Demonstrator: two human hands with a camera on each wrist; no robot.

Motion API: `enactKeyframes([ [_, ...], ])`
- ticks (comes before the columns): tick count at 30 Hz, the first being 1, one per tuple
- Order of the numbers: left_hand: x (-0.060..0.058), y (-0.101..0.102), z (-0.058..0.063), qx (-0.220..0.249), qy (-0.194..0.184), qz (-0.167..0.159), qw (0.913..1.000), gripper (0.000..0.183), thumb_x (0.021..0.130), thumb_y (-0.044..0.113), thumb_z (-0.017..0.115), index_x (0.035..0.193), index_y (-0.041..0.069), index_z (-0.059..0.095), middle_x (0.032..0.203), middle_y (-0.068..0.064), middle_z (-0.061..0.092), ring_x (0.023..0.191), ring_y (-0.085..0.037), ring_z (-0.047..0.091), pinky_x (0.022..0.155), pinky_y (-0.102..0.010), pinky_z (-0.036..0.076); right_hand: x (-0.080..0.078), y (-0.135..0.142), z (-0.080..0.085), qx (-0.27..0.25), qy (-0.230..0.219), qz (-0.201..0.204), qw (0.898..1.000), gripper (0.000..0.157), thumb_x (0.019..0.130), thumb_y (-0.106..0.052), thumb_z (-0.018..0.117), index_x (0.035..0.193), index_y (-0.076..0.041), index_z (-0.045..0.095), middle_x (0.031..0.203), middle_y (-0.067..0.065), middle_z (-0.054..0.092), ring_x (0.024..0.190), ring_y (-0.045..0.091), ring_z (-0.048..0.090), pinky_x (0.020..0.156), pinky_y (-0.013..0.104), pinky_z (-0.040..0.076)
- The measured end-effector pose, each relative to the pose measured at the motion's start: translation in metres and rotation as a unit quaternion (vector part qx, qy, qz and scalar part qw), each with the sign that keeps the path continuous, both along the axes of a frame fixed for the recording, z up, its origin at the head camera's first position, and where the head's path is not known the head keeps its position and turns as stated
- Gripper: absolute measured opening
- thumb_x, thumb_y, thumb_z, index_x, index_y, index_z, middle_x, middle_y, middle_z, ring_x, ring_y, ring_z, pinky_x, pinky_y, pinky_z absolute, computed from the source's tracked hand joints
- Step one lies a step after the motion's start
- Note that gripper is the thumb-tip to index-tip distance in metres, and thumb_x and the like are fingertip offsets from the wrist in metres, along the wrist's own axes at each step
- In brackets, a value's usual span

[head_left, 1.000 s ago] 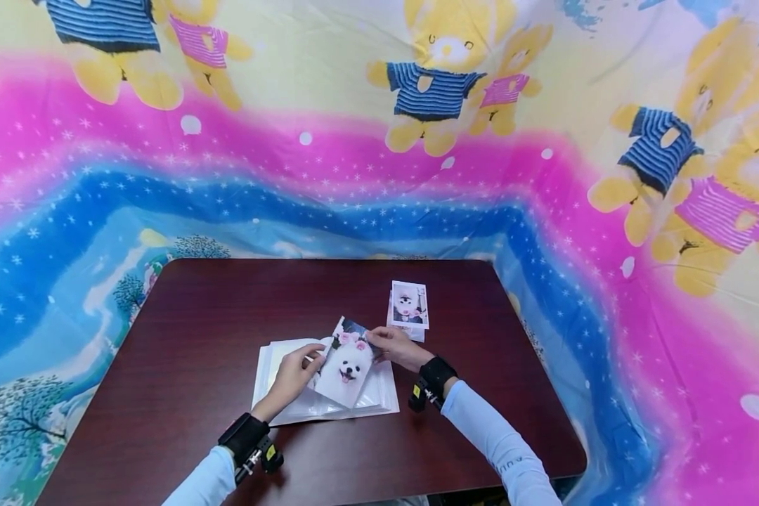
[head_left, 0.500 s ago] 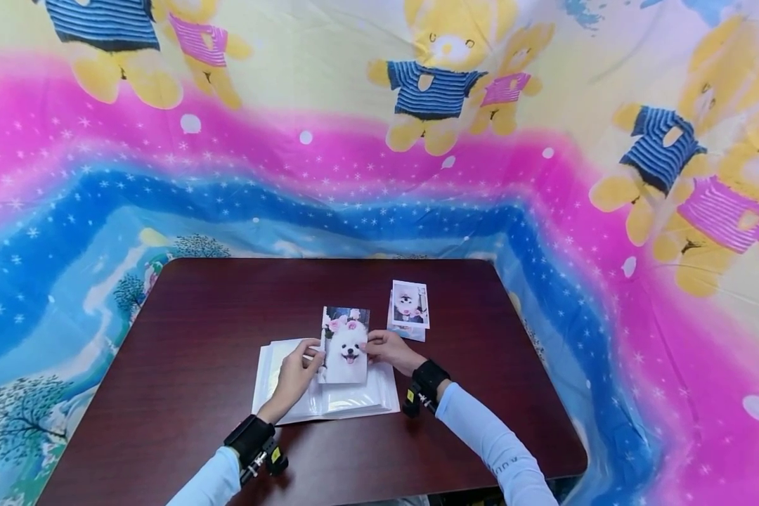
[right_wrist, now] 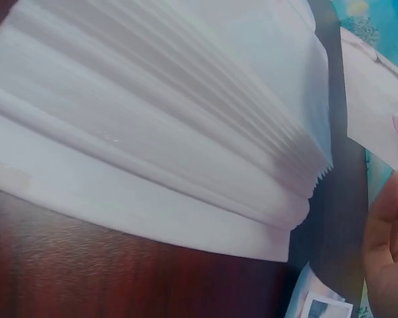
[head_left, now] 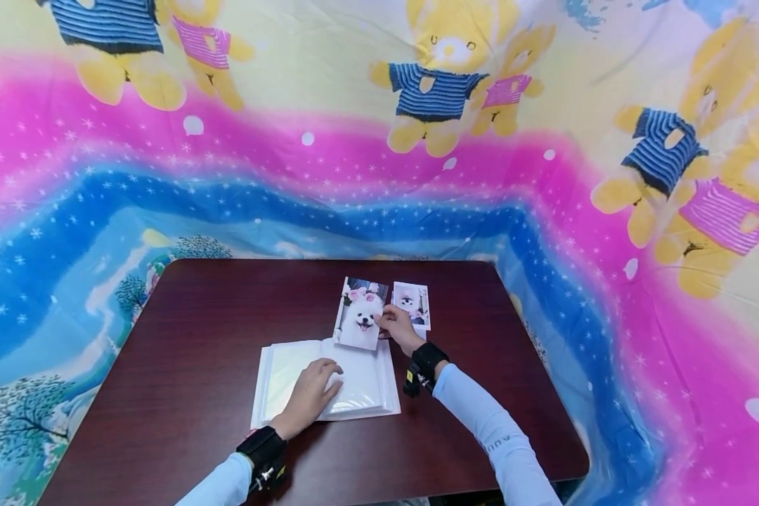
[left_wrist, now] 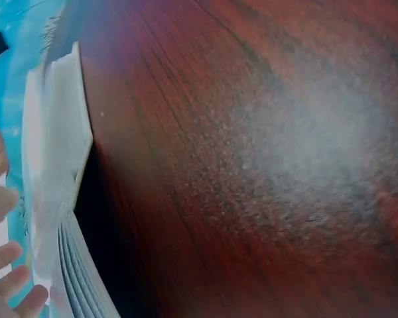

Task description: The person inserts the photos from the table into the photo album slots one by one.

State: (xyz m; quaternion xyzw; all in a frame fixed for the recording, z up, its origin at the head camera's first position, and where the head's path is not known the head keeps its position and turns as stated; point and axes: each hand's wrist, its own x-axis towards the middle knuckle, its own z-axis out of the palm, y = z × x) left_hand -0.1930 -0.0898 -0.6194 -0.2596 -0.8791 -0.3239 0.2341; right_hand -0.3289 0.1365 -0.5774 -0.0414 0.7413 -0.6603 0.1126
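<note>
A photo [head_left: 359,320] of a white dog with pink flowers on its head is pinched at its right edge by my right hand [head_left: 402,329]. It is held above the far edge of an open photo album [head_left: 360,383] with clear-pocket pages. My left hand [head_left: 311,393] lies over the album's middle, fingers loosely bent and holding nothing; whether it touches the page I cannot tell. In the left wrist view, the fingers [left_wrist: 10,285] appear beside the album's page edges. In the right wrist view, the photo [right_wrist: 371,93] shows in part above the right fingertips.
Several photo prints [head_left: 412,299], stacked loosely, lie behind the right hand on the dark wooden table [head_left: 228,302]. A patterned cloth [head_left: 329,169] with bears hangs around the table's back and sides.
The photo has risen away from the album toward the back right in the right hand. My left hand has let go of its left edge and come down over the album pages.
</note>
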Motion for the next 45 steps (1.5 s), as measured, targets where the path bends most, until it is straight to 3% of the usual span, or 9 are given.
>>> enactKeyframes([
  [4,-0.006,0.002,-0.001,-0.076,0.002,-0.041,0.9963,0.039,0.078,0.010,0.083,0.112,0.005,0.064,0.124,-0.025,0.059,0.119,-0.043,0.053,0.089,-0.059,0.045,-0.004,-0.007,0.003,0.011,0.004,-0.008,1.000,0.012,0.099,-0.009,0.061,0.102,-0.001,0.053,0.083,0.004,0.057,0.069,0.014,0.059,0.062,0.029,0.055],
  [10,-0.019,-0.002,0.015,-0.147,-0.063,-0.092,0.9828,0.053,0.078,0.017,0.083,0.123,0.000,0.062,0.136,-0.033,0.050,0.129,-0.050,0.044,0.100,-0.068,0.034,-0.006,-0.014,0.005,0.035,0.006,-0.010,0.999,0.013,0.099,-0.010,0.060,0.105,0.000,0.056,0.085,0.006,0.059,0.072,0.018,0.059,0.066,0.033,0.056],
  [18,-0.029,-0.008,0.026,-0.211,-0.145,-0.101,0.9613,0.060,0.083,0.028,0.078,0.132,0.000,0.058,0.143,-0.038,0.039,0.135,-0.052,0.035,0.104,-0.070,0.026,-0.013,-0.023,0.002,0.017,0.006,-0.022,1.000,0.015,0.099,-0.009,0.061,0.107,0.002,0.056,0.086,0.006,0.059,0.073,0.020,0.060,0.078,0.046,0.057],
  [23,-0.028,-0.008,0.025,-0.212,-0.126,-0.094,0.9646,0.056,0.082,0.028,0.079,0.127,0.001,0.061,0.141,-0.036,0.043,0.133,-0.051,0.038,0.104,-0.069,0.029,-0.015,-0.029,0.005,-0.006,0.003,-0.026,1.000,0.010,0.099,-0.004,0.059,0.104,0.002,0.054,0.084,0.008,0.061,0.073,0.028,0.064,0.079,0.049,0.057],
  [32,-0.025,-0.007,0.021,-0.229,-0.086,-0.074,0.9668,0.053,0.081,0.033,0.078,0.125,0.006,0.065,0.139,-0.033,0.046,0.131,-0.049,0.041,0.101,-0.066,0.035,-0.018,-0.037,0.001,-0.024,0.009,-0.041,0.999,0.009,0.097,0.003,0.058,0.095,0.004,0.049,0.079,0.015,0.059,0.077,0.036,0.067,0.076,0.041,0.059],
  [37,-0.025,-0.007,0.020,-0.230,-0.062,-0.073,0.9685,0.052,0.080,0.034,0.079,0.122,0.006,0.066,0.136,-0.033,0.048,0.129,-0.049,0.043,0.098,-0.066,0.037,-0.017,-0.040,-0.001,-0.024,0.010,-0.061,0.998,0.009,0.097,0.007,0.056,0.099,0.009,0.048,0.079,0.012,0.056,0.077,0.030,0.067,0.076,0.038,0.059],
  [39,-0.025,-0.007,0.019,-0.231,-0.060,-0.072,0.9685,0.052,0.080,0.035,0.079,0.122,0.007,0.066,0.137,-0.033,0.048,0.129,-0.049,0.043,0.098,-0.065,0.038,-0.017,-0.040,-0.001,-0.022,0.011,-0.055,0.998,0.010,0.097,0.006,0.057,0.100,0.010,0.048,0.079,0.012,0.057,0.074,0.026,0.066,0.074,0.036,0.059],
  [41,-0.027,-0.008,0.015,-0.225,-0.059,-0.074,0.9697,0.052,0.081,0.037,0.078,0.123,0.007,0.066,0.138,-0.032,0.047,0.130,-0.048,0.042,0.099,-0.065,0.037,-0.012,-0.040,0.005,-0.010,0.010,-0.036,0.999,0.011,0.096,0.007,0.057,0.101,0.012,0.048,0.081,0.020,0.059,0.074,0.034,0.067,0.076,0.041,0.059],
  [45,-0.027,-0.011,0.014,-0.219,-0.061,-0.077,0.9709,0.051,0.082,0.037,0.077,0.122,0.007,0.067,0.138,-0.032,0.047,0.131,-0.048,0.041,0.099,-0.065,0.037,-0.013,-0.037,0.002,0.034,0.012,-0.007,0.999,0.011,0.096,0.004,0.060,0.099,0.009,0.050,0.082,0.023,0.062,0.076,0.037,0.068,0.075,0.043,0.059],
])
